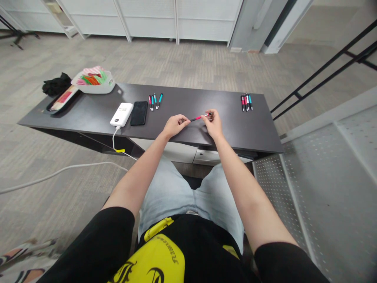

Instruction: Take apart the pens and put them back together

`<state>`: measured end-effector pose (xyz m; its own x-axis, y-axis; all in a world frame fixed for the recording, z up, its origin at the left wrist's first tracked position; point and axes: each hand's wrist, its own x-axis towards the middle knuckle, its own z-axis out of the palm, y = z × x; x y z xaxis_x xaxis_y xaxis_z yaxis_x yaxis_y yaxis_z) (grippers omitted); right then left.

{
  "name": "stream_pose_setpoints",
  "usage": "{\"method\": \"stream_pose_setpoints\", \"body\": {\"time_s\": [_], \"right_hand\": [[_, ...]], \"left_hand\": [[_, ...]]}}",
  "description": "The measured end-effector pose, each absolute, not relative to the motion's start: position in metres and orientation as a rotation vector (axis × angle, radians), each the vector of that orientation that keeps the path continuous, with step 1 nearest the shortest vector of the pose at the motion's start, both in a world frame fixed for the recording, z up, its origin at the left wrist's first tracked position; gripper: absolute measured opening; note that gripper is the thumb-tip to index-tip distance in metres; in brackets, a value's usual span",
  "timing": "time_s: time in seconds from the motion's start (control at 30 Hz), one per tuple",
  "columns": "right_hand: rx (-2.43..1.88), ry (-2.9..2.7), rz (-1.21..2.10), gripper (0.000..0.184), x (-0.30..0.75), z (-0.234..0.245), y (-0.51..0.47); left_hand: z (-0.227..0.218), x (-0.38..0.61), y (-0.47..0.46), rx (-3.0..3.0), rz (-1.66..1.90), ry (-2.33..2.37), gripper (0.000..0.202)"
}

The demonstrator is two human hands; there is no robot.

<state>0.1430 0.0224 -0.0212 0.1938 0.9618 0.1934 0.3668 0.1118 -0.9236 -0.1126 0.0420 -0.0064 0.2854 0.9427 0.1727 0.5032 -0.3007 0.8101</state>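
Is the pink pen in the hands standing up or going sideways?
Sideways. The pink pen stretches across from the left hand to the right hand, not pointing up.

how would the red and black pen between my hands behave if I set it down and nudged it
The pen is probably stiff, as it runs straight between your left hand and right hand. It looks slim and rounded, so it may roll on the flat tabletop, and is likely light.
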Motion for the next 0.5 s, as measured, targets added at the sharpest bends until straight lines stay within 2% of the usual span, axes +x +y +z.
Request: {"method": "stream_pose_setpoints", "body": {"time_s": [0.17, 0.23, 0.5], "right_hand": [[-1.372, -1.205, 0.803, 0.07, 0.143, -0.025, 0.026], [-1.369, -1.171, 0.807, 0.077, 0.143, -0.026, 0.028], [-1.425, -1.209, 0.671, 0.067, 0.15, -0.039, 0.037]], "left_hand": [[-0.008, -0.113, 0.04, 1.92, 0.89, 1.214, 0.024], [-0.007, -0.112, 0.04, 1.841, 0.92, 1.243, 0.029], [-0.007, -0.108, 0.04, 1.788, 0.967, 1.345, 0.028]]}}
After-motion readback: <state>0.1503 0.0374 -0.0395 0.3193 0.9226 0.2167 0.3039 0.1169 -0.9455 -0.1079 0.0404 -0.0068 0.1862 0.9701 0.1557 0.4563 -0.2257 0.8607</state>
